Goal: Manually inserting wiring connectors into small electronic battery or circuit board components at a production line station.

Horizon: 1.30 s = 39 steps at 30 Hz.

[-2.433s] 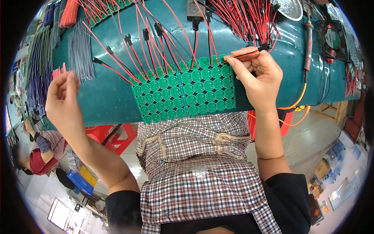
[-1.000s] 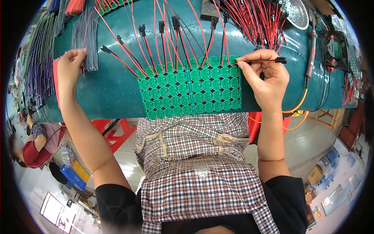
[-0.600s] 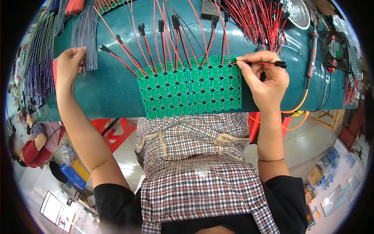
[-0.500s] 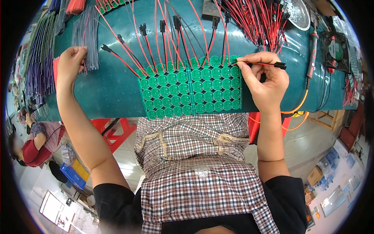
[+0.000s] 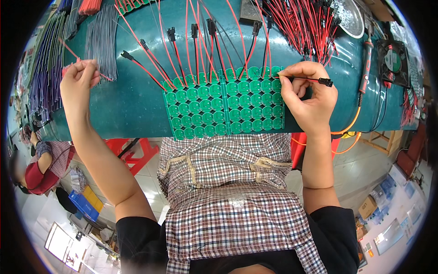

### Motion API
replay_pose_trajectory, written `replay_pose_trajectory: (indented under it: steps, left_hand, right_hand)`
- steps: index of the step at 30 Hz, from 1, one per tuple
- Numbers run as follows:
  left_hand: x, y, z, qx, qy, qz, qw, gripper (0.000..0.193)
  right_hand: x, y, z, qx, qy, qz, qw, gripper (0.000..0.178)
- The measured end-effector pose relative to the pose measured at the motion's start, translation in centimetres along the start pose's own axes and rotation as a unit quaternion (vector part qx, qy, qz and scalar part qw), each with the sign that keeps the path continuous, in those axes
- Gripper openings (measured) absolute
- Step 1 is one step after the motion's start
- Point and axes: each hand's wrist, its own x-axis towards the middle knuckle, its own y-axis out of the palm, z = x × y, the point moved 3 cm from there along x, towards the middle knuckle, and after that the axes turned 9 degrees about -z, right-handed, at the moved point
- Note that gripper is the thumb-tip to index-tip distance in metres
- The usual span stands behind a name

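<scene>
A green panel of round circuit boards (image 5: 225, 109) lies along the front edge of the table. Red and black wires with black plugs (image 5: 211, 26) fan out from its far row. At the panel's far right corner, my right hand (image 5: 312, 96) pinches a short red-and-black lead between thumb and fingertips. That lead's black connector (image 5: 325, 82) sticks out to the right past the hand. Over at the left, my left hand (image 5: 78, 84) is closed in a pinch on a thin red wire (image 5: 69, 49), which shows on both sides of the fingers.
Bundles of grey wires (image 5: 102, 41) and purple wires (image 5: 43, 68) lie at the left. A heap of red-black leads (image 5: 296, 27) sits at the far right. Beyond it are a soldering iron (image 5: 365, 68) with an orange cord and a small black fan (image 5: 393, 63). Another person (image 5: 43, 164) sits at left.
My left hand has drawn slightly left and down, and a red wire now shows in its fingers. The right hand stays at the panel corner; its lead's connector has tipped slightly down.
</scene>
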Motion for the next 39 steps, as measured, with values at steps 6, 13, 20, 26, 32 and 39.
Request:
replay_pose_trajectory:
  steps: [6, 13, 20, 26, 32, 39]
  left_hand:
    - [-5.8, 1.6, -2.9, -0.101, -0.018, -0.017, 0.995, 0.022]
    - [-12.0, 4.5, -2.0, -0.067, 0.063, 0.002, 0.996, 0.013]
    - [-13.8, 3.9, -4.9, -0.104, 0.087, -0.068, 0.988, 0.013]
    - [-17.0, 9.7, -10.4, -0.218, 0.107, 0.103, 0.965, 0.011]
    - [-18.5, 15.8, -13.8, -0.166, 0.237, 0.155, 0.944, 0.011]
    - [-18.9, 18.5, -14.0, -0.159, 0.252, 0.110, 0.948, 0.009]
  right_hand:
    - [0.7, -0.3, 0.5, -0.026, -0.016, 0.009, 0.999, 0.023]
    - [1.5, -0.1, 1.1, -0.044, 0.038, 0.048, 0.997, 0.035]
    - [1.8, -0.3, -0.1, -0.006, 0.086, 0.055, 0.995, 0.025]
    - [1.9, -0.3, 0.4, -0.026, 0.054, 0.061, 0.996, 0.012]
    - [2.0, -0.7, 0.7, -0.026, 0.041, 0.097, 0.994, 0.013]
    - [3.5, -3.6, 0.8, -0.114, 0.038, -0.025, 0.992, 0.014]
